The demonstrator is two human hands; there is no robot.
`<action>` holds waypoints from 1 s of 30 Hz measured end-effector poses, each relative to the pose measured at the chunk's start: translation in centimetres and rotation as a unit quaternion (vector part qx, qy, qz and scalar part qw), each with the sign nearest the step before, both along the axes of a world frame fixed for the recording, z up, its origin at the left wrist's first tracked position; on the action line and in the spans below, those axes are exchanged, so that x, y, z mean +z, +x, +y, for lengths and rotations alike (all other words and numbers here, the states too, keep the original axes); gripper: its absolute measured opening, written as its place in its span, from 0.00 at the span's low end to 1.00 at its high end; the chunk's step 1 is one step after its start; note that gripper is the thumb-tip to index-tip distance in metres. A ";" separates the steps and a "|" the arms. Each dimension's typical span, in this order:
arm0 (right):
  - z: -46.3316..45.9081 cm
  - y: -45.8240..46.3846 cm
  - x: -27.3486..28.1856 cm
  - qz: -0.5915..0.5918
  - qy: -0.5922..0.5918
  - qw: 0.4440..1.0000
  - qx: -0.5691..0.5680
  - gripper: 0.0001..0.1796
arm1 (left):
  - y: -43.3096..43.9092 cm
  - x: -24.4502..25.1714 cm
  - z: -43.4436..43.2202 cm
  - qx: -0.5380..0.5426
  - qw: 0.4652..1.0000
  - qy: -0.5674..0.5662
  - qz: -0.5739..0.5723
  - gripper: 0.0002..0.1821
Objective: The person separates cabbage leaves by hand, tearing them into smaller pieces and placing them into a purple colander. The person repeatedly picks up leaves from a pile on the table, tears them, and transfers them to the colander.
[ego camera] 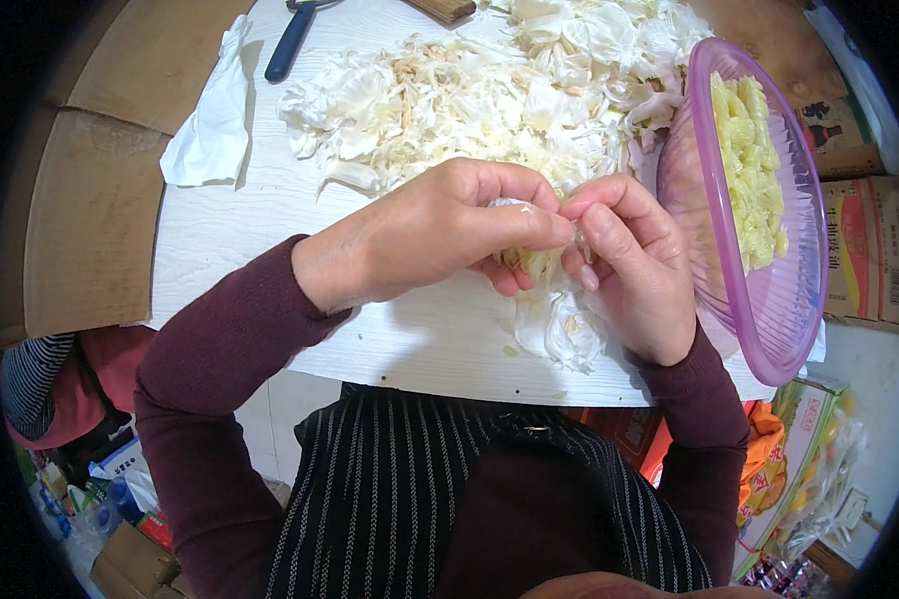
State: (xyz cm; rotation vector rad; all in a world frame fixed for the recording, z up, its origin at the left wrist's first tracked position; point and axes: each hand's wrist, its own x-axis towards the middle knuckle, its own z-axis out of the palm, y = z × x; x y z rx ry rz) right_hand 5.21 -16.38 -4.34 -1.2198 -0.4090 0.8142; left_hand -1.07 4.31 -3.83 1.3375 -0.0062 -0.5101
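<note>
Above the front half of the white tabletop, my left hand (457, 217) holds a piece of pomelo (536, 260), its yellowish pulp and white membrane showing below the thumb. The fingers hide much of it. My right hand (629, 258) meets the left at the fingertips and pinches the membrane between thumb and forefinger. Scraps of pale membrane (569, 329) lie on the board just under both hands. Beyond them spreads a heap of pomelo membrane and pith (479, 112) with tan seeds in it. To the right, a purple ribbed plastic bowl (730, 247) holds peeled yellow pulp (745, 172).
A tool with a dark blue handle (291, 45) lies at the far left, near a wooden block or handle (446, 9). Crumpled white paper (208, 112) rests at the left edge. Cardboard boxes (97, 217) flank the table (217, 254); printed cartons (865, 247) stand right.
</note>
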 end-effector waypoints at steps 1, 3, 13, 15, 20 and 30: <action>0.0 0.0 0.1 0.018 -0.001 1.000 -0.002 0.10 | -0.1 0.1 0.0 0.000 1.000 -0.010 -0.004 0.14; -0.1 -0.2 0.3 0.054 -0.003 0.999 -0.007 0.11 | -0.2 0.2 -0.1 0.001 1.000 -0.011 -0.005 0.14; -0.2 -0.1 0.7 0.195 0.044 0.980 0.004 0.12 | 0.0 0.4 -0.2 0.001 1.000 -0.012 -0.007 0.12; -0.4 0.0 0.7 0.209 0.046 0.977 0.006 0.12 | 0.0 0.4 -0.3 0.004 1.000 -0.014 -0.015 0.12; -0.4 0.1 0.8 -0.039 -0.031 0.998 0.023 0.11 | -0.1 0.4 0.1 0.000 1.000 0.011 -0.022 0.11; 0.0 -0.3 0.4 -0.283 -0.043 0.958 -0.003 0.10 | -0.1 -0.2 0.0 0.046 0.995 0.055 -0.070 0.06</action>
